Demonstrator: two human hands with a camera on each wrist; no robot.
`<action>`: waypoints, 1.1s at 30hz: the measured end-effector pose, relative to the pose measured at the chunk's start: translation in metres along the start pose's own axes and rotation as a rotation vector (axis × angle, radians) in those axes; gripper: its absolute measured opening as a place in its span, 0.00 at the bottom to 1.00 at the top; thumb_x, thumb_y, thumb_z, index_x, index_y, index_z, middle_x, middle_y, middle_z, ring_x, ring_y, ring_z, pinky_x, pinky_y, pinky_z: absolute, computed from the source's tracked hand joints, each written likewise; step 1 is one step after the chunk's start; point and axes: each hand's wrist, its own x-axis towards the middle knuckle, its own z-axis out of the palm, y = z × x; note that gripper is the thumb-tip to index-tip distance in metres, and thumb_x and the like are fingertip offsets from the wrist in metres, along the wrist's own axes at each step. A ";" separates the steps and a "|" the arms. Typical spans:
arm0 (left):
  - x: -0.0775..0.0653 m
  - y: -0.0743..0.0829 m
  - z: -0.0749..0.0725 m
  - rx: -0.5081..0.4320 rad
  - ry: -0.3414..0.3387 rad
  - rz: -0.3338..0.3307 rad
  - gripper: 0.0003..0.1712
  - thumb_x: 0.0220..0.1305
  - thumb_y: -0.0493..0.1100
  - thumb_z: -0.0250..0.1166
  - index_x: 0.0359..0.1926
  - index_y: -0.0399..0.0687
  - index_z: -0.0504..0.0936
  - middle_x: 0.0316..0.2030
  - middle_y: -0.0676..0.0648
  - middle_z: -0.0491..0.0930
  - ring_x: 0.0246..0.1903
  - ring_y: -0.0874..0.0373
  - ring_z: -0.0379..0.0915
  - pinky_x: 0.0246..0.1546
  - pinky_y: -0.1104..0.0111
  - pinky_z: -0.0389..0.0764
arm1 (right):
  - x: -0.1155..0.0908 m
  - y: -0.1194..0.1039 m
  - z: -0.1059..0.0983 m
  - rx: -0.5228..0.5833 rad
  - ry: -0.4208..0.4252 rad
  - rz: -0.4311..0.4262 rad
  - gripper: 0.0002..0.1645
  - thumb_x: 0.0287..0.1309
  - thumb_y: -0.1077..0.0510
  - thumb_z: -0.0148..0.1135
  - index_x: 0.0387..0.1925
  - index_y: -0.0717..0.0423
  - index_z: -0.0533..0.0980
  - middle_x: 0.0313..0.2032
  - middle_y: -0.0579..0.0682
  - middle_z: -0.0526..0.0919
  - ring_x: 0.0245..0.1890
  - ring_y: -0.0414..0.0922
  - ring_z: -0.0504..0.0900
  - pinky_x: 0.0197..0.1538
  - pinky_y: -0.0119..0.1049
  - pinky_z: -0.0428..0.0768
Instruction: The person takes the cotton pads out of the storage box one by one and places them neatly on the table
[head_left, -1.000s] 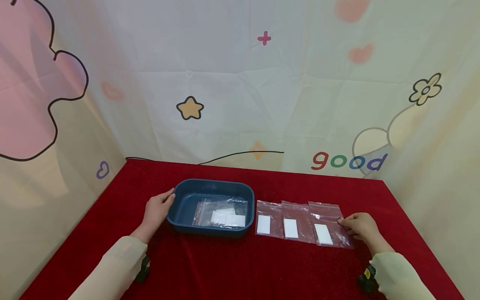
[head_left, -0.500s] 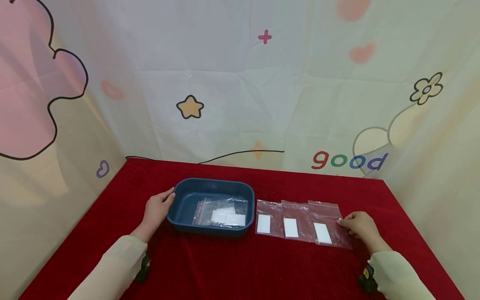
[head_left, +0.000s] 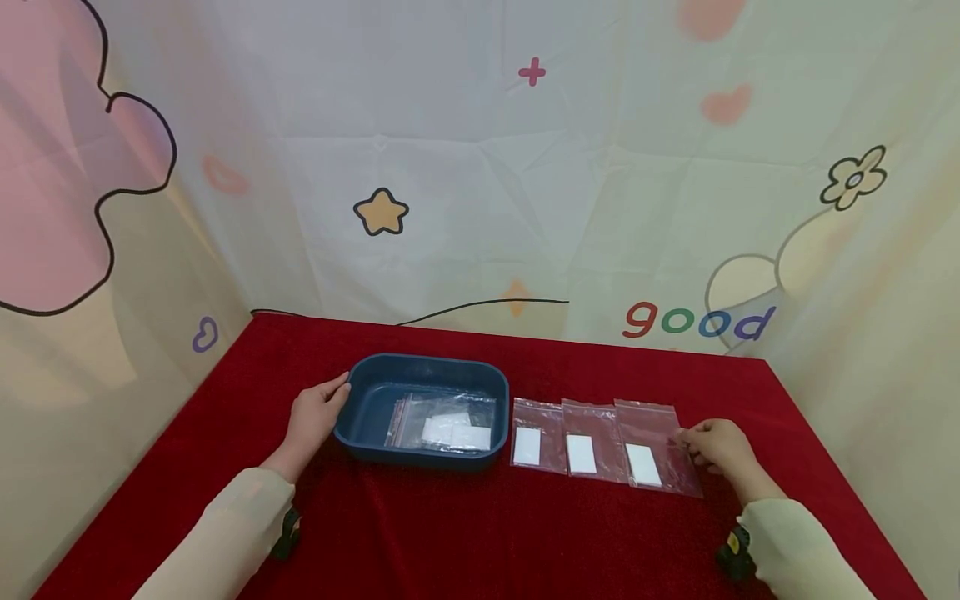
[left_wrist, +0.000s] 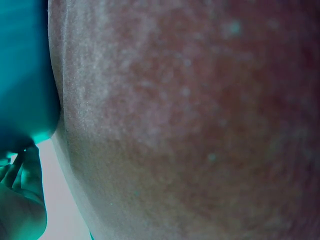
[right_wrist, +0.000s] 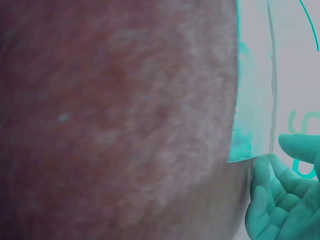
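Observation:
My left hand [head_left: 313,417] holds the left end of a dark blue plastic bin [head_left: 416,457], thumb and fingertips at its rim. In the left wrist view, those fingers meet the bin's corner. Inside lie several zip-lock bags with white cards [head_left: 471,438]. Right of the bin, three clear zip-lock bags lie in an overlapping row, each with a white card: a left bag [head_left: 551,425], a middle bag [head_left: 600,422] and a right bag [head_left: 652,421]. My right hand [head_left: 723,446] touches the right bag's side edge; the right wrist view has its thumb apart from the fingertips.
A red cloth [head_left: 465,533] covers the table. Pale printed curtains [head_left: 450,167] enclose the back and both sides. The bin's right wall stands close beside the left bag.
The right bag has slid slightly left against its neighbour. My right fingers have loosened at its edge. My left hand stays at the bin, and the view has tilted a little.

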 end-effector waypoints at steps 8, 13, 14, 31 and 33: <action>0.000 0.000 0.000 0.001 0.002 -0.010 0.27 0.80 0.43 0.52 0.74 0.37 0.67 0.73 0.35 0.66 0.74 0.38 0.63 0.72 0.47 0.71 | 0.003 -0.009 -0.008 0.059 0.011 0.012 0.28 0.76 0.50 0.50 0.52 0.77 0.74 0.41 0.67 0.84 0.38 0.50 0.83 0.37 0.38 0.83; 0.000 0.000 0.000 -0.004 0.008 -0.010 0.27 0.80 0.44 0.52 0.73 0.38 0.67 0.73 0.36 0.67 0.74 0.39 0.63 0.72 0.47 0.71 | 0.002 -0.014 -0.012 0.088 0.014 -0.029 0.30 0.78 0.49 0.47 0.56 0.77 0.72 0.46 0.71 0.83 0.40 0.50 0.84 0.40 0.38 0.85; 0.000 0.000 0.001 -0.006 0.008 -0.013 0.27 0.80 0.44 0.52 0.73 0.38 0.67 0.73 0.36 0.67 0.74 0.39 0.63 0.72 0.48 0.71 | 0.002 -0.016 -0.013 0.095 0.014 -0.037 0.30 0.78 0.49 0.47 0.57 0.77 0.72 0.47 0.72 0.83 0.40 0.49 0.84 0.41 0.38 0.85; 0.001 -0.001 0.002 0.003 0.008 -0.012 0.27 0.80 0.45 0.53 0.74 0.39 0.68 0.73 0.36 0.66 0.74 0.39 0.63 0.71 0.48 0.72 | -0.011 -0.061 -0.019 0.101 0.017 -0.124 0.33 0.79 0.46 0.46 0.61 0.73 0.72 0.51 0.71 0.82 0.45 0.51 0.83 0.41 0.32 0.83; 0.001 -0.001 0.001 0.006 0.007 -0.013 0.27 0.80 0.45 0.53 0.74 0.39 0.68 0.73 0.36 0.66 0.74 0.39 0.63 0.71 0.48 0.73 | -0.013 -0.067 -0.020 0.104 0.015 -0.142 0.33 0.78 0.45 0.47 0.61 0.73 0.72 0.52 0.71 0.82 0.44 0.50 0.83 0.40 0.31 0.83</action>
